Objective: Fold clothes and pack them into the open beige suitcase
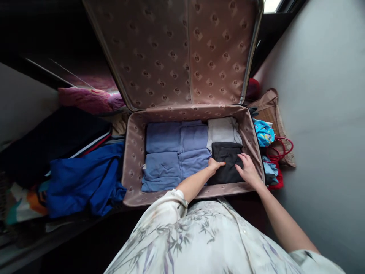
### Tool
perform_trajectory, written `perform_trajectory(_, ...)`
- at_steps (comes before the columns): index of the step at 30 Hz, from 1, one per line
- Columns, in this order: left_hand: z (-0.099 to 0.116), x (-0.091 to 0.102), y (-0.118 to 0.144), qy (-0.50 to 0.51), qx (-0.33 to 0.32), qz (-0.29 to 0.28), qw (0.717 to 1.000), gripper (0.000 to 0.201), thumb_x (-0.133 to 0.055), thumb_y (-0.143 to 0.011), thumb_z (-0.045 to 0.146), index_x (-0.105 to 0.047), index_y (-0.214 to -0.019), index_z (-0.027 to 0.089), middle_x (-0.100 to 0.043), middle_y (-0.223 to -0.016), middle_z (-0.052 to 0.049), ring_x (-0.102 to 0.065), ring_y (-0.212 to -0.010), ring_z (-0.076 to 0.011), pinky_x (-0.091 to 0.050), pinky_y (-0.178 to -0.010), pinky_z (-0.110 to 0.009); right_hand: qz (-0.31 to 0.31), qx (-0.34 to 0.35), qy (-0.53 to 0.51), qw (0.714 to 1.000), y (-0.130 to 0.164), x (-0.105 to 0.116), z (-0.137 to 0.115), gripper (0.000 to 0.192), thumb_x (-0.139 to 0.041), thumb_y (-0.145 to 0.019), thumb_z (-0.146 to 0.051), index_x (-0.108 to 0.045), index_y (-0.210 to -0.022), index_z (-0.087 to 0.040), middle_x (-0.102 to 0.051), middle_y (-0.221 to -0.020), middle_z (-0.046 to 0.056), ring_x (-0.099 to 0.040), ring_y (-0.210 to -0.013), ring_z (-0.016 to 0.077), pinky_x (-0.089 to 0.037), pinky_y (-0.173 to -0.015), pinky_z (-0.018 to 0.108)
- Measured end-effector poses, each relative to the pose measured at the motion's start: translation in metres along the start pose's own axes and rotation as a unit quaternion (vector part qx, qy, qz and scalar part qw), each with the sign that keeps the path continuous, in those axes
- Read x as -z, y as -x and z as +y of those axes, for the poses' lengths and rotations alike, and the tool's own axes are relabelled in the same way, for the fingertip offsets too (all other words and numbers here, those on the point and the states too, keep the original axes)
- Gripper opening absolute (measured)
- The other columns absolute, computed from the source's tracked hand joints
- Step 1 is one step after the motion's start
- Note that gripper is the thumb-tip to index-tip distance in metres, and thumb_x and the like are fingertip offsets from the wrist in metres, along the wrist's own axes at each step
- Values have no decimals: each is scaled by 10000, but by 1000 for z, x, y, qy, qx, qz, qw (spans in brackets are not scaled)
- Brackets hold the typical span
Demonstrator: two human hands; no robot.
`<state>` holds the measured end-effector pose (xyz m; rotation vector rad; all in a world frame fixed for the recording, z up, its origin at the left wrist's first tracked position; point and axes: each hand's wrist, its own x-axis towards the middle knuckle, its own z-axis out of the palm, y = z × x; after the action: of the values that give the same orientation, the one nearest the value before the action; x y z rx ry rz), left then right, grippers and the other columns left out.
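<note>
- An open suitcase (131, 152) is lying flat in front of the person, its patterned lid (182, 53) standing raised behind it.
- A folded black garment (227, 161) is sitting in the near right corner of the suitcase, just in front of a folded grey garment (222, 130).
- The left hand (215, 164) is resting on the left edge of the black garment, fingers curled loosely with the thumb lying across the cloth; it is pressing rather than gripping.
- The right hand (248, 169) is lying on the right side of the same garment, fingers spread flat and open, with nothing closed inside it.
- Four folded blue garments (173, 154) are filling the left and middle of the suitcase, touching the black garment along its left edge.
- A bright blue jacket (85, 180) is lying heaped outside the suitcase on its left, beside dark folded clothing (51, 140).
- A tan bag (270, 114) with red handles (282, 150) is leaning beside the right wall of the suitcase, colourful cloth (264, 132) showing at its mouth.
- The person's floral shirt (205, 239) is filling the lower foreground.
</note>
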<state>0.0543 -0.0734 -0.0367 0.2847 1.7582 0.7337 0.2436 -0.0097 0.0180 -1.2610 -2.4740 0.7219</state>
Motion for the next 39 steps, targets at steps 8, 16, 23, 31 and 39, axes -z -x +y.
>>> perform_trajectory(8,-3,-30,26,-250,-243,-74,934,359,-801,-691,259,-731,-1027,152,-666,-1263,-199,-605,-1235,-380,-495,-1065,-497,110,-8,16,994,60,45,10,367,-506,-960,-224,-590,-1314,-173,-614,-1276,166,-623,-1196,276,-563,-1005,468)
perform_trajectory(16,26,19,25,-71,-373,-174,909,328,-695,-846,376,-722,-1083,152,-749,-1076,-111,-695,-1035,-282,-546,-1007,-439,171,37,45,984,71,31,13,377,-491,-954,-130,-591,-1314,-180,-638,-1250,156,-643,-1161,261,-569,-994,453)
perform_trajectory(23,104,56,-71,-70,-259,-11,963,536,-791,-769,285,-643,-1261,130,-620,-1390,-168,-563,-1330,-350,-414,-1169,-467,66,11,83,994,56,21,-1,313,-488,-962,-185,-620,-1245,-171,-637,-1231,161,-631,-1131,278,-558,-976,463)
perform_trajectory(31,133,29,-111,-23,-51,149,987,932,-923,-635,268,-484,-1431,65,-549,-1445,-260,-495,-1407,-354,-395,-1178,-436,-2,-5,12,1000,30,-17,-4,358,-408,-965,-179,-652,-1225,-203,-657,-1187,137,-661,-1083,255,-581,-931,410)
perform_trajectory(39,123,16,-78,-129,-119,151,973,852,-899,-646,379,-541,-1383,145,-503,-1494,-217,-450,-1423,-393,-373,-1179,-501,-13,-22,-5,1000,25,-29,4,343,-410,-968,-184,-658,-1205,-200,-689,-1094,110,-691,-965,233,-587,-859,370)
